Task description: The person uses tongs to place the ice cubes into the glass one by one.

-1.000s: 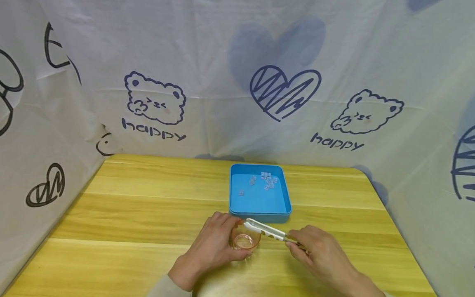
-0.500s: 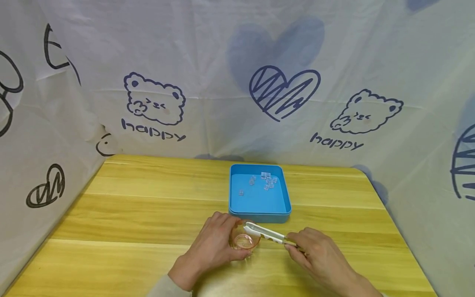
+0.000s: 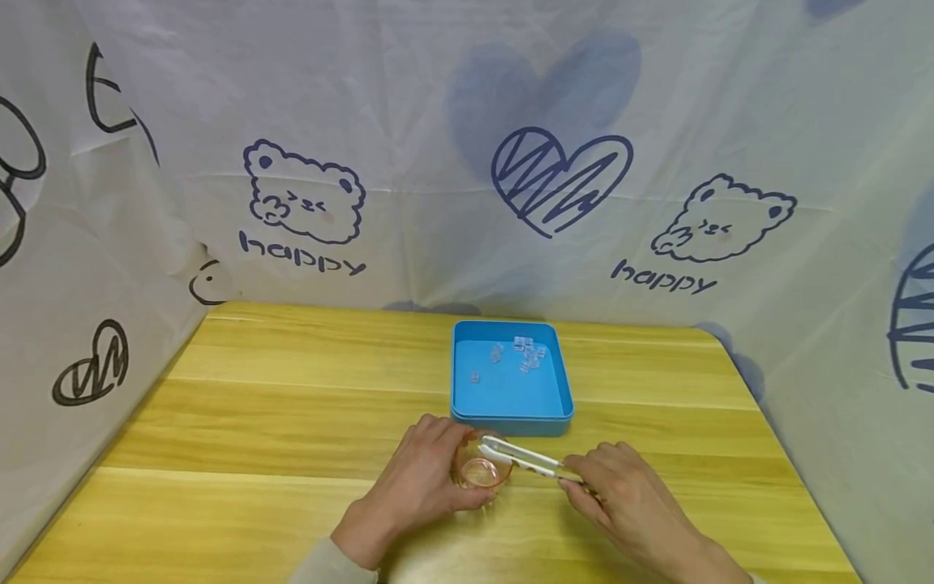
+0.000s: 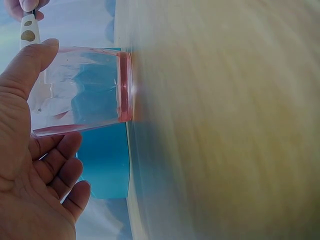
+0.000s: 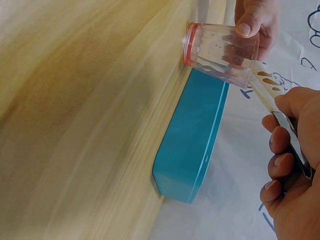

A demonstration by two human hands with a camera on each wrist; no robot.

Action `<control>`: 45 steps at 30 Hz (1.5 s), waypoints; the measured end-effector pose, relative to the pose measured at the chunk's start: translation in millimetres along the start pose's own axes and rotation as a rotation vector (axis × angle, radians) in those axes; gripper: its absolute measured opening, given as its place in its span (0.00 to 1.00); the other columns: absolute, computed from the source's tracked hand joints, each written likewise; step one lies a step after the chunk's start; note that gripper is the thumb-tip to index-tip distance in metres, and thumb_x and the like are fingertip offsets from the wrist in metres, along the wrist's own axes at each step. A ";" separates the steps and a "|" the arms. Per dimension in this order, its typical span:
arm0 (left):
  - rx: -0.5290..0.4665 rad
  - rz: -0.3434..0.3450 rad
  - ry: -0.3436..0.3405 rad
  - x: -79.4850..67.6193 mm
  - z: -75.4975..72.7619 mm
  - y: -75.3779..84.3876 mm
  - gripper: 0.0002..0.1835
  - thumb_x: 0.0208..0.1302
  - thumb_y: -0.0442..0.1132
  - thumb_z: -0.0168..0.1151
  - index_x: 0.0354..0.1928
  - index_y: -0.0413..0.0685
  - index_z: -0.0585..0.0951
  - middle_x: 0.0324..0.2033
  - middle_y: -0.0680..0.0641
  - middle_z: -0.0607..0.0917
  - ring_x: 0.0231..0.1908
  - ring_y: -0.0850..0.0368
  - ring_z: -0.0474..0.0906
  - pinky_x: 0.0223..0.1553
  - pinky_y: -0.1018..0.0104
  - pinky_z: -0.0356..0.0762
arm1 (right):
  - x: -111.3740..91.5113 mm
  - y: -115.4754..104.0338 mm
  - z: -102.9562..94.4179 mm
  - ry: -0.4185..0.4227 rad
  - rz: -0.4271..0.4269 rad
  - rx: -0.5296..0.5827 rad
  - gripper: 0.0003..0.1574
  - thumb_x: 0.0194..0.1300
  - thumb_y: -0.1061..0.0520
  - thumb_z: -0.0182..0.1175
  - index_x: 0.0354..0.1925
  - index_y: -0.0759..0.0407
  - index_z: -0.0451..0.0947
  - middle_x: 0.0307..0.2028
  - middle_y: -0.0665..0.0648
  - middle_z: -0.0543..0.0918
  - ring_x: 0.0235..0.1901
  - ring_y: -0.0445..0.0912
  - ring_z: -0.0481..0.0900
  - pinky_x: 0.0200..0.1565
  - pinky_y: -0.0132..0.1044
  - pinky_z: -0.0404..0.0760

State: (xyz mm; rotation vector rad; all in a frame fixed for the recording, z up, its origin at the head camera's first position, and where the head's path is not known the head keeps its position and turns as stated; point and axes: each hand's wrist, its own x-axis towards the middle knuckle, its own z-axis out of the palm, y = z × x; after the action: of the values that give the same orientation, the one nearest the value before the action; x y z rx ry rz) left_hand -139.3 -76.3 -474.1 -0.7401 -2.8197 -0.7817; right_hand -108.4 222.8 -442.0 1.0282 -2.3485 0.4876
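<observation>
Tongs [image 5: 270, 86] with white, brown-spotted ends sit in the right hand [image 3: 627, 496], its fingers curled round the metal shank. The white tips reach over the mouth of a clear cup [image 3: 482, 474]; whether they touch it, or hold anything between them, cannot be told. The cup stands upright on the wooden worktop [image 3: 277, 389], its pinkish-red base down, gripped by the left hand [image 3: 418, 472] with the thumb on the near side and fingers on the far side. Just beyond the cup lies a shallow blue tray [image 3: 503, 399]. Small clear pieces [image 3: 524, 344] lie in it: most clustered toward the far right corner, a few left of those, one alone near the left wall. White cloth [image 3: 423, 97] printed with bears and hearts hangs behind.
</observation>
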 end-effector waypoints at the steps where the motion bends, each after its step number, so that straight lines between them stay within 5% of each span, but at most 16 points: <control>1: -0.002 0.000 -0.002 0.2 -0.3 0.0 0.37 0.50 0.67 0.79 0.57 0.52 0.83 0.50 0.55 0.85 0.51 0.57 0.74 0.57 0.55 0.74 | 0.1 0.0 0.0 -0.001 0.000 -0.003 0.19 0.82 0.43 0.55 0.43 0.51 0.85 0.26 0.35 0.73 0.28 0.31 0.67 0.34 0.27 0.67; 35: 0.025 -0.005 -0.022 0.3 -1.9 -0.1 0.39 0.50 0.67 0.79 0.58 0.52 0.83 0.51 0.53 0.85 0.53 0.55 0.75 0.56 0.54 0.73 | -0.6 -1.3 0.2 -0.022 0.022 -0.045 0.26 0.82 0.37 0.49 0.42 0.51 0.84 0.29 0.38 0.77 0.30 0.33 0.69 0.35 0.29 0.67; 45: 0.011 0.000 -0.012 0.5 -1.0 -0.2 0.39 0.50 0.67 0.79 0.58 0.52 0.83 0.52 0.53 0.86 0.53 0.55 0.75 0.55 0.54 0.73 | -1.6 -1.2 1.8 -0.030 0.046 -0.059 0.14 0.75 0.44 0.59 0.41 0.51 0.82 0.33 0.41 0.79 0.34 0.36 0.71 0.37 0.31 0.68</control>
State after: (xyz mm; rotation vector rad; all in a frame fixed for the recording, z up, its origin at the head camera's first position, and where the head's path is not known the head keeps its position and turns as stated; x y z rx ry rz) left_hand -139.9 -76.8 -473.2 -0.7453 -2.8323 -0.7634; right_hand -107.2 222.0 -444.3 0.9633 -2.4032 0.4203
